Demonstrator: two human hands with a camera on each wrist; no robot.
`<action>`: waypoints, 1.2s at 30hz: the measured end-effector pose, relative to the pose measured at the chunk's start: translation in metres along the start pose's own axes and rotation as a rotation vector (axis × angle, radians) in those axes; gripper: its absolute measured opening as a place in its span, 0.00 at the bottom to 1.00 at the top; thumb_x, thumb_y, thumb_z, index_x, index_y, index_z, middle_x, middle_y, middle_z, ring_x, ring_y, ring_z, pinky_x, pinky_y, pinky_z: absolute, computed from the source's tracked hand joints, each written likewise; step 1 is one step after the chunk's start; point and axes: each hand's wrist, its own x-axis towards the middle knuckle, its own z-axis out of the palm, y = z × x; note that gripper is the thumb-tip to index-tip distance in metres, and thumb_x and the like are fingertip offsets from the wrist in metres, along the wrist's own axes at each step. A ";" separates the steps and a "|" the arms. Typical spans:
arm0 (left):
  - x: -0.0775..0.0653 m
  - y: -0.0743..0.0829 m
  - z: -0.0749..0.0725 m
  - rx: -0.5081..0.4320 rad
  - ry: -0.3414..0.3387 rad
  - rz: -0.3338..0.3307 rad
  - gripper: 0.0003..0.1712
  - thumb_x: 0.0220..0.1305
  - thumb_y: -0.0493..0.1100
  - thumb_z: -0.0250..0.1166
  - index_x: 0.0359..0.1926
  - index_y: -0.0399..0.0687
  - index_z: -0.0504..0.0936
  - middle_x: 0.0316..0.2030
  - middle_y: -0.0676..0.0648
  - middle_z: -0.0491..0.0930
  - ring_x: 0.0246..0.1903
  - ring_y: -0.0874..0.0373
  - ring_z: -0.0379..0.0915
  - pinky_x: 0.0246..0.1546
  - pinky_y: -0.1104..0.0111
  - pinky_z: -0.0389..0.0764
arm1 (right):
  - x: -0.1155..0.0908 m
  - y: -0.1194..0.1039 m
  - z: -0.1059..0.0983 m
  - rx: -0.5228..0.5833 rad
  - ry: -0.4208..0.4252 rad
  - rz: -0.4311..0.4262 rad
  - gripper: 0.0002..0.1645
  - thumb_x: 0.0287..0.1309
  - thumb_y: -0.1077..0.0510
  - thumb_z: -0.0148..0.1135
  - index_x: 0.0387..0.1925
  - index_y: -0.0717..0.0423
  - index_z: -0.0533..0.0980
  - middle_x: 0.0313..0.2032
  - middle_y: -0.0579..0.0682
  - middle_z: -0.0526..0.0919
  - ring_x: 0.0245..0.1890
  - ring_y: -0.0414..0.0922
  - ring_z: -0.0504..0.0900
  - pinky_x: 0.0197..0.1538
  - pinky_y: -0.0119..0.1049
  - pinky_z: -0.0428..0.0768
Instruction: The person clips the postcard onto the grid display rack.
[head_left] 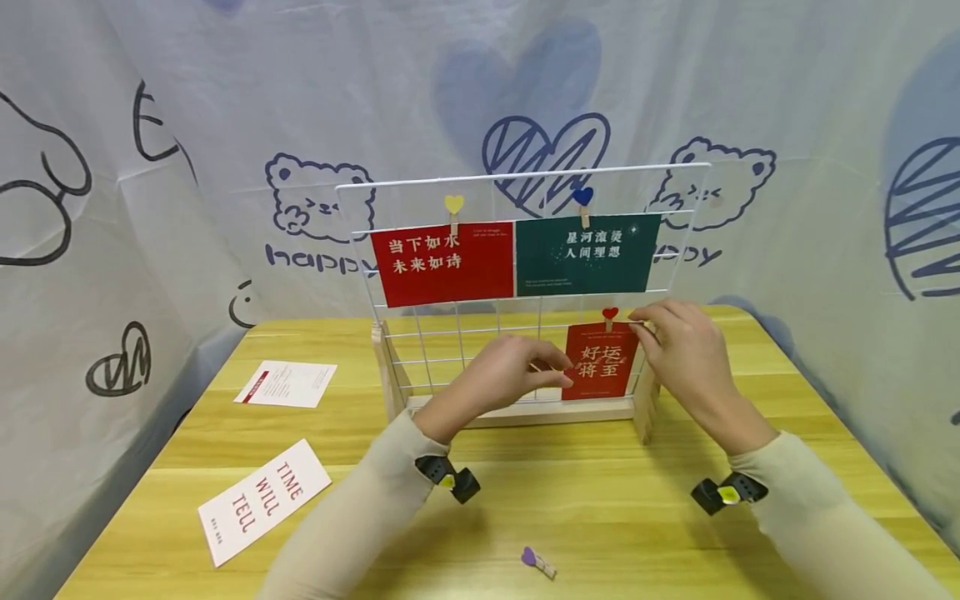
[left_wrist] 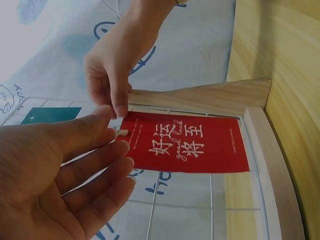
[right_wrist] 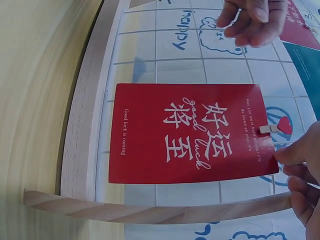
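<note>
A red card with white lettering (head_left: pixel 600 360) hangs upright low on the right of a white wire grid rack (head_left: pixel 442 342). A red heart clothespin (right_wrist: pixel 272 128) clips its top edge to a wire. My right hand (head_left: pixel 686 350) pinches the card's upper right corner between thumb and fingers. My left hand (head_left: pixel 510 371) is by the card's left side, its fingers loosely bent and holding nothing. From the left wrist view, the left hand's fingers (left_wrist: pixel 107 160) appear spread in front of the grid near the clothespin; whether they touch the card I cannot tell.
Higher on the grid hang a wide red card (head_left: pixel 480 279) under a yellow heart clip (head_left: pixel 453 204) and a green card (head_left: pixel 592 271) under a blue one (head_left: pixel 582 197). Two white cards, one plain (head_left: pixel 288 385), one lettered (head_left: pixel 262 504), and a purple heart clothespin (head_left: pixel 537 562) lie on the table.
</note>
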 end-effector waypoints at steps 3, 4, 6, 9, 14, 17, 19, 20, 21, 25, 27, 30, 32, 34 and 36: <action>-0.006 -0.002 -0.003 0.007 -0.018 -0.014 0.17 0.64 0.51 0.67 0.50 0.50 0.86 0.44 0.55 0.85 0.41 0.63 0.79 0.43 0.73 0.78 | -0.002 0.000 -0.002 0.026 0.014 -0.009 0.06 0.56 0.66 0.69 0.37 0.61 0.83 0.36 0.56 0.84 0.38 0.55 0.79 0.42 0.51 0.78; -0.009 -0.002 -0.005 0.014 -0.021 -0.017 0.17 0.64 0.51 0.67 0.50 0.50 0.86 0.44 0.55 0.85 0.42 0.63 0.79 0.44 0.73 0.78 | -0.002 -0.001 -0.003 0.033 0.019 -0.013 0.06 0.56 0.66 0.69 0.37 0.61 0.83 0.36 0.56 0.84 0.38 0.54 0.79 0.42 0.51 0.77; -0.013 -0.004 -0.007 0.019 -0.025 -0.022 0.18 0.63 0.52 0.68 0.51 0.50 0.85 0.45 0.53 0.84 0.43 0.62 0.79 0.45 0.71 0.78 | -0.004 -0.001 -0.004 0.050 0.026 -0.021 0.07 0.56 0.66 0.69 0.38 0.61 0.82 0.36 0.56 0.84 0.36 0.53 0.78 0.39 0.49 0.76; -0.020 -0.007 -0.009 0.028 -0.027 -0.021 0.18 0.63 0.52 0.68 0.51 0.50 0.85 0.46 0.52 0.84 0.45 0.61 0.78 0.46 0.70 0.79 | -0.006 -0.002 -0.005 0.068 0.036 -0.033 0.07 0.56 0.66 0.69 0.38 0.61 0.82 0.34 0.55 0.83 0.33 0.51 0.76 0.36 0.46 0.75; -0.032 -0.013 -0.012 0.046 -0.026 -0.007 0.19 0.62 0.52 0.69 0.52 0.51 0.85 0.47 0.53 0.84 0.47 0.59 0.78 0.48 0.69 0.79 | -0.010 -0.005 -0.005 0.111 0.021 -0.029 0.10 0.56 0.64 0.70 0.41 0.60 0.82 0.32 0.53 0.83 0.28 0.47 0.75 0.31 0.42 0.73; -0.040 -0.018 -0.013 0.054 -0.026 -0.001 0.20 0.62 0.51 0.69 0.52 0.50 0.85 0.48 0.53 0.84 0.48 0.57 0.79 0.49 0.68 0.79 | -0.014 -0.008 -0.003 0.156 0.000 -0.031 0.13 0.56 0.63 0.70 0.44 0.60 0.82 0.33 0.51 0.83 0.28 0.44 0.76 0.31 0.41 0.76; -0.046 -0.020 -0.014 0.054 -0.026 -0.005 0.20 0.62 0.51 0.70 0.53 0.50 0.84 0.48 0.53 0.84 0.48 0.57 0.79 0.49 0.67 0.79 | -0.017 -0.010 -0.002 0.188 -0.014 -0.036 0.15 0.55 0.65 0.71 0.46 0.60 0.81 0.33 0.50 0.82 0.30 0.43 0.77 0.32 0.40 0.79; -0.049 -0.022 -0.015 0.057 -0.024 -0.003 0.20 0.62 0.51 0.70 0.53 0.50 0.84 0.48 0.52 0.84 0.48 0.58 0.79 0.49 0.66 0.79 | -0.019 -0.012 -0.002 0.204 -0.022 -0.040 0.16 0.55 0.65 0.71 0.47 0.60 0.81 0.33 0.50 0.82 0.31 0.43 0.77 0.33 0.39 0.80; -0.053 -0.023 -0.015 0.061 -0.019 -0.005 0.20 0.61 0.51 0.70 0.53 0.50 0.84 0.48 0.53 0.84 0.48 0.58 0.78 0.50 0.66 0.79 | -0.021 -0.013 -0.001 0.221 -0.031 -0.044 0.18 0.54 0.66 0.71 0.48 0.60 0.80 0.33 0.49 0.82 0.32 0.43 0.78 0.33 0.38 0.80; -0.070 -0.031 -0.017 0.068 0.004 -0.021 0.20 0.61 0.50 0.70 0.53 0.50 0.84 0.49 0.53 0.83 0.48 0.58 0.78 0.49 0.64 0.79 | -0.028 -0.019 0.001 0.293 -0.075 -0.052 0.19 0.53 0.67 0.72 0.48 0.61 0.80 0.34 0.48 0.81 0.33 0.41 0.77 0.32 0.33 0.79; -0.079 -0.037 -0.019 0.066 0.024 -0.027 0.20 0.61 0.49 0.70 0.53 0.50 0.84 0.48 0.53 0.83 0.48 0.57 0.78 0.49 0.62 0.79 | -0.031 -0.023 0.002 0.338 -0.110 -0.048 0.19 0.54 0.66 0.71 0.48 0.60 0.80 0.34 0.47 0.82 0.33 0.40 0.77 0.32 0.33 0.80; -0.092 -0.046 -0.020 0.069 0.054 -0.020 0.20 0.61 0.49 0.70 0.53 0.48 0.84 0.49 0.52 0.83 0.47 0.55 0.78 0.47 0.61 0.79 | -0.035 -0.029 0.004 0.390 -0.176 -0.023 0.19 0.55 0.64 0.71 0.49 0.59 0.80 0.37 0.48 0.82 0.33 0.39 0.77 0.33 0.34 0.80; -0.100 -0.053 -0.022 0.070 0.071 -0.013 0.20 0.62 0.49 0.70 0.53 0.48 0.84 0.49 0.52 0.83 0.47 0.54 0.78 0.46 0.60 0.80 | -0.038 -0.032 0.005 0.419 -0.226 0.001 0.19 0.56 0.62 0.71 0.50 0.57 0.80 0.39 0.46 0.83 0.32 0.39 0.76 0.34 0.33 0.80; -0.107 -0.059 -0.023 0.066 0.081 -0.011 0.19 0.62 0.50 0.69 0.52 0.49 0.84 0.49 0.52 0.83 0.47 0.53 0.78 0.46 0.60 0.80 | -0.040 -0.034 0.007 0.447 -0.275 0.019 0.19 0.56 0.60 0.71 0.50 0.55 0.80 0.39 0.44 0.82 0.33 0.38 0.76 0.35 0.32 0.79; -0.114 -0.063 -0.024 0.050 0.084 -0.018 0.19 0.62 0.50 0.69 0.52 0.49 0.84 0.49 0.51 0.83 0.47 0.51 0.79 0.46 0.58 0.80 | -0.043 -0.036 0.009 0.477 -0.317 0.025 0.18 0.57 0.58 0.71 0.50 0.54 0.80 0.38 0.41 0.81 0.33 0.38 0.76 0.36 0.33 0.80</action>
